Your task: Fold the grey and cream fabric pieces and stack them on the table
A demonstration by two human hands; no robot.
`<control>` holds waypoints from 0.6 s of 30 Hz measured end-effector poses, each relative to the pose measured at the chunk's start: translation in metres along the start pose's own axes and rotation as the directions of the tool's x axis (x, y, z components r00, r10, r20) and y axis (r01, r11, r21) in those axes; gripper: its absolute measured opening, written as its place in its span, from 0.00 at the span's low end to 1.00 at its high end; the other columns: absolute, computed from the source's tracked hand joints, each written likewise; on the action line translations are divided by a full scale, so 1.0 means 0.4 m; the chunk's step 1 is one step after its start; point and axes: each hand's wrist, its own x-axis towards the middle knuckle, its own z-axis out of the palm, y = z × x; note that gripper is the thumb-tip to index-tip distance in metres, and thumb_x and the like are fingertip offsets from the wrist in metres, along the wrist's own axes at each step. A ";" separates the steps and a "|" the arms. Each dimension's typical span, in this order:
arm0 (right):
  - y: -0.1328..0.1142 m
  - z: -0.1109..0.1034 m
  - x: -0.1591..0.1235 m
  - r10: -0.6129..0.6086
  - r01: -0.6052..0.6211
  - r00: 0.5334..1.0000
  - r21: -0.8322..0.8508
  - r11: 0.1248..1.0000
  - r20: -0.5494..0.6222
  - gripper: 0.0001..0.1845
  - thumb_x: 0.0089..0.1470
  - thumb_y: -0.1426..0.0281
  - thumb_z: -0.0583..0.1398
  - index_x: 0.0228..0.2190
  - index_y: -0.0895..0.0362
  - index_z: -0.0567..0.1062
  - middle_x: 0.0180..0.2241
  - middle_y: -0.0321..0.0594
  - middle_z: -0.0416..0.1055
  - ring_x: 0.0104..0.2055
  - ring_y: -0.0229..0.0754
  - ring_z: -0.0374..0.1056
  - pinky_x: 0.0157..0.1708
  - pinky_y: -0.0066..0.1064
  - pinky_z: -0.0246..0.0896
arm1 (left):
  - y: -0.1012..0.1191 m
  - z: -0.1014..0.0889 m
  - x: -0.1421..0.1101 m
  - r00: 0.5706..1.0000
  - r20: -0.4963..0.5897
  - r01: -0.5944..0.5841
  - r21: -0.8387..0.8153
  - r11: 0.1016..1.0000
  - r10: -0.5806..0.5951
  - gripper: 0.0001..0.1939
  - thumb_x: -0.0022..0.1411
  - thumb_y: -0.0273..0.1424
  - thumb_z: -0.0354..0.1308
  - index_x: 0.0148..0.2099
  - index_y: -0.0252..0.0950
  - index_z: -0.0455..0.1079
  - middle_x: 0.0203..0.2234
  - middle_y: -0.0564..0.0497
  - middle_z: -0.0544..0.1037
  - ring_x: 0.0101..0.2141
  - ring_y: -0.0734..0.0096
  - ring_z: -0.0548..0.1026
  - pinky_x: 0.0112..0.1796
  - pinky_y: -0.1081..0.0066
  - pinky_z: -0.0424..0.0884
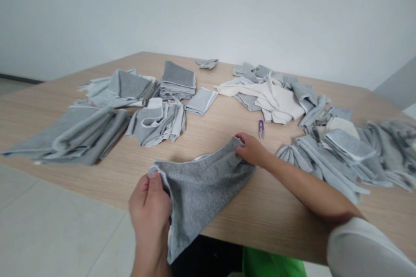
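Observation:
A grey cloth [204, 186] with a pale edge is stretched between my two hands over the table's front edge. My left hand [151, 203] grips its left corner, thumb on top. At the far right corner, my right hand [250, 149] pinches the fabric between thumb and fingers. The cloth's lower left part hangs down past the table edge. Just beyond my right hand lies a pair of purple-handled thread snips [261, 129].
Folded grey cloths [178, 80] are stacked at the back of the wooden table [211, 138]. Rolled and folded cloths [78, 134] lie left. Cream fabric [276, 99] and loose grey pieces [338, 156] spread over the right side. Something green [273, 263] shows below the edge.

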 end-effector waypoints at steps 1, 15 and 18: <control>0.001 0.000 0.001 -0.001 0.002 1.000 0.026 1.000 -0.025 0.20 0.46 0.78 0.55 0.43 0.62 0.70 0.35 0.43 0.74 0.36 0.41 0.68 0.36 0.29 0.60 | -0.009 0.005 0.009 1.000 -0.003 0.025 -0.036 0.999 -0.025 0.16 0.61 0.42 0.52 0.26 0.37 0.65 0.17 0.59 0.62 0.22 0.73 0.62 0.24 0.72 0.57; -0.008 -0.016 0.004 0.039 -0.008 0.993 0.266 0.964 -0.112 0.22 0.44 0.77 0.52 0.44 0.57 0.67 0.36 0.41 0.72 0.33 0.40 0.68 0.32 0.28 0.62 | 0.017 0.003 0.040 0.982 0.182 0.003 0.236 0.972 -0.047 0.17 0.51 0.41 0.61 0.40 0.36 0.75 0.26 0.52 0.77 0.29 0.64 0.72 0.30 0.69 0.64; 0.009 -0.012 0.014 0.109 -0.076 0.984 0.221 0.972 -0.142 0.20 0.43 0.78 0.52 0.41 0.59 0.69 0.36 0.43 0.73 0.35 0.41 0.69 0.34 0.30 0.62 | 0.008 0.000 0.050 0.995 0.100 -0.025 0.302 0.953 -0.006 0.16 0.55 0.37 0.57 0.44 0.36 0.74 0.28 0.50 0.77 0.30 0.63 0.73 0.32 0.68 0.65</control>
